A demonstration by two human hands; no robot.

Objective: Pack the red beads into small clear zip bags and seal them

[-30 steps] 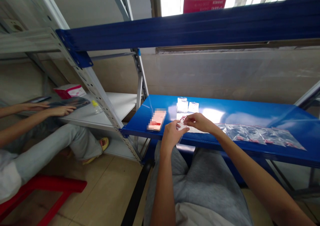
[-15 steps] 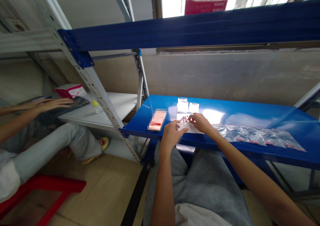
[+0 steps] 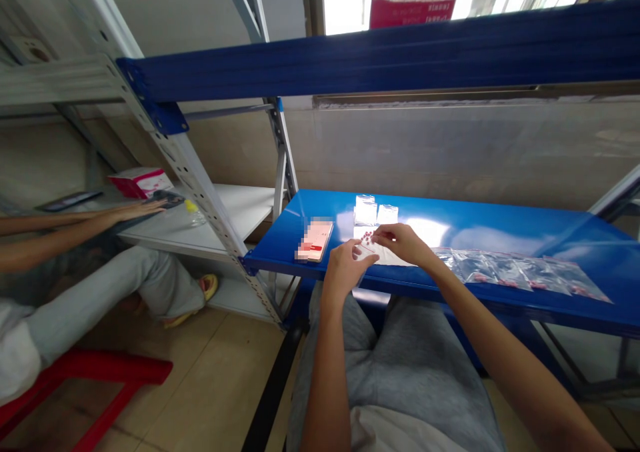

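Observation:
My right hand (image 3: 401, 243) hovers at the middle of the blue metal shelf (image 3: 450, 235), its fingertips at a small cluster of red beads (image 3: 367, 238). My left hand (image 3: 344, 270) stands just below them, its fingers curled at the edge of a white sheet or bag (image 3: 385, 255). At this size I cannot tell whether either hand grips anything. A phone in a pink case (image 3: 315, 241) lies to the left of my hands. Two small clear bags (image 3: 365, 209) lie behind them. A row of clear bags with red contents (image 3: 510, 272) lies to the right.
To the left, a co-worker's hands (image 3: 137, 211) reach over a dark item on a white shelf (image 3: 220, 219), near a pink-and-white box (image 3: 141, 183) and a plastic bottle (image 3: 193, 213). A metal rack upright (image 3: 200, 185) stands between us. A blue crossbeam (image 3: 380, 59) runs overhead.
My right hand's fingertips have shifted slightly left over the beads. The co-worker's hands have stretched out flatter and moved toward the rack.

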